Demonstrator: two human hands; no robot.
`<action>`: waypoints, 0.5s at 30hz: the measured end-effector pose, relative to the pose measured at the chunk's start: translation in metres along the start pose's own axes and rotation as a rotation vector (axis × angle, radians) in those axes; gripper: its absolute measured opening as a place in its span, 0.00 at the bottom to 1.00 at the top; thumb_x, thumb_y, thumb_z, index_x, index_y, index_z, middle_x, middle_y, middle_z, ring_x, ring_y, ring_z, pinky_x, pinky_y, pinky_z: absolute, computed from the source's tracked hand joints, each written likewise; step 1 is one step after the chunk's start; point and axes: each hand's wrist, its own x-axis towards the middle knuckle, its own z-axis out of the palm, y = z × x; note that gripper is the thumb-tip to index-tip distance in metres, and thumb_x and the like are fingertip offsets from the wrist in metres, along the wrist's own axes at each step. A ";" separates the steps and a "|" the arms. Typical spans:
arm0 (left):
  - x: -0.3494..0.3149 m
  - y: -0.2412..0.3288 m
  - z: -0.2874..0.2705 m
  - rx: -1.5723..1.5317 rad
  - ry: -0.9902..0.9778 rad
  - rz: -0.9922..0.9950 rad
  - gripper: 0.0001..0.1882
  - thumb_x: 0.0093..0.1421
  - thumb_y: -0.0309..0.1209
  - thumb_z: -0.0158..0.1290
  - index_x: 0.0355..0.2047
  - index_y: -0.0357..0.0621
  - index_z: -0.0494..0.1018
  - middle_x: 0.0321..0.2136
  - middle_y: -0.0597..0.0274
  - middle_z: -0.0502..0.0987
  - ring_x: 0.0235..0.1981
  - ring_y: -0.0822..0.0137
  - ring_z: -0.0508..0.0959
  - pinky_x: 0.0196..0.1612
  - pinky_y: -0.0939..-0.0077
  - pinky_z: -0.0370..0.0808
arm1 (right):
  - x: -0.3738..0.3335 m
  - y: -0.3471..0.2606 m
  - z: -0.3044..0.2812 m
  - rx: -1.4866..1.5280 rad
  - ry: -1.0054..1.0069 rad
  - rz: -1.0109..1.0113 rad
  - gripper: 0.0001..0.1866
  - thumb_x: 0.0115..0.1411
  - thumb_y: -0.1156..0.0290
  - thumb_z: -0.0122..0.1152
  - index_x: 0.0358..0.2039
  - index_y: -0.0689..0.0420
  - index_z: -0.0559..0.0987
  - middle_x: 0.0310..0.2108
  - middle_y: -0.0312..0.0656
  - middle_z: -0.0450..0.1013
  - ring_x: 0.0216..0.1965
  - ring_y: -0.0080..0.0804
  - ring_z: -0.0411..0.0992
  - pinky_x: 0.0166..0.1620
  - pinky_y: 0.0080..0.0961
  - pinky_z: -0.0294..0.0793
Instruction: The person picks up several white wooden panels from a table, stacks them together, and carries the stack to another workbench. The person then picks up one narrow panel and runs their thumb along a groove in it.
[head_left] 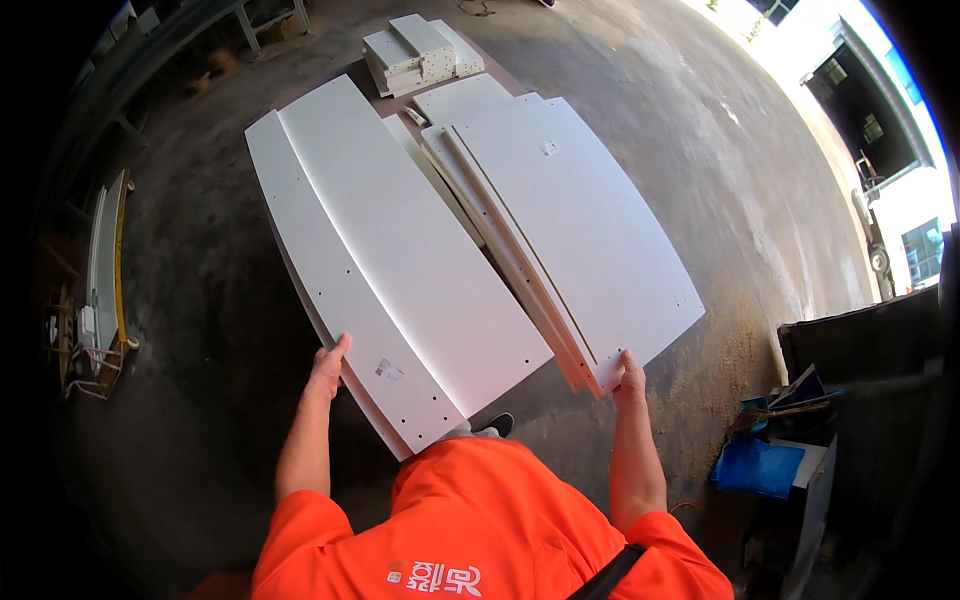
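Observation:
Two groups of white furniture panels lie side by side before me. On the left, a narrow white panel (340, 270) with drilled holes and a small label runs alongside a wider white panel (420, 230). My left hand (328, 368) is closed on the narrow panel's outer edge, thumb on top, the other fingers partly hidden. At right is a grooved white panel (590, 220) with a small label, on top of other boards. My right hand (628, 380) grips its near edge, thumb above and fingers out of sight underneath.
Beyond the panels sits a stack of short white boards (420, 60). A cart with long panels (110, 270) stands far left. To the right are a blue bag (760, 466) and dark bins (870, 340). My shoe (503, 424) shows on the concrete floor (690, 120).

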 end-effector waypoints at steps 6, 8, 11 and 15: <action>-0.005 -0.002 -0.001 -0.023 -0.012 0.039 0.31 0.61 0.50 0.59 0.54 0.39 0.69 0.46 0.55 0.77 0.44 0.59 0.80 0.37 0.56 0.81 | -0.006 0.001 0.008 -0.098 0.106 0.059 0.27 0.60 0.50 0.66 0.49 0.58 0.72 0.45 0.42 0.74 0.43 0.38 0.75 0.40 0.42 0.78; 0.000 -0.004 0.003 -0.013 -0.013 0.025 0.31 0.61 0.50 0.60 0.53 0.37 0.69 0.46 0.53 0.77 0.44 0.58 0.80 0.38 0.56 0.81 | 0.000 0.008 0.003 -0.191 0.189 0.037 0.33 0.58 0.47 0.67 0.53 0.60 0.70 0.48 0.45 0.72 0.45 0.38 0.75 0.39 0.43 0.77; 0.009 -0.010 0.005 -0.011 0.019 0.021 0.36 0.60 0.51 0.61 0.54 0.33 0.65 0.48 0.48 0.75 0.45 0.56 0.80 0.41 0.55 0.81 | -0.017 0.051 0.007 -0.225 0.462 -0.263 0.45 0.56 0.42 0.67 0.61 0.64 0.63 0.54 0.49 0.67 0.47 0.38 0.74 0.38 0.44 0.75; -0.006 -0.015 -0.011 -0.010 0.010 0.022 0.39 0.59 0.51 0.61 0.57 0.32 0.63 0.50 0.48 0.75 0.47 0.56 0.79 0.42 0.55 0.81 | -0.155 0.047 0.065 -0.193 0.157 0.077 0.52 0.57 0.39 0.65 0.66 0.62 0.54 0.57 0.53 0.65 0.47 0.39 0.74 0.37 0.40 0.77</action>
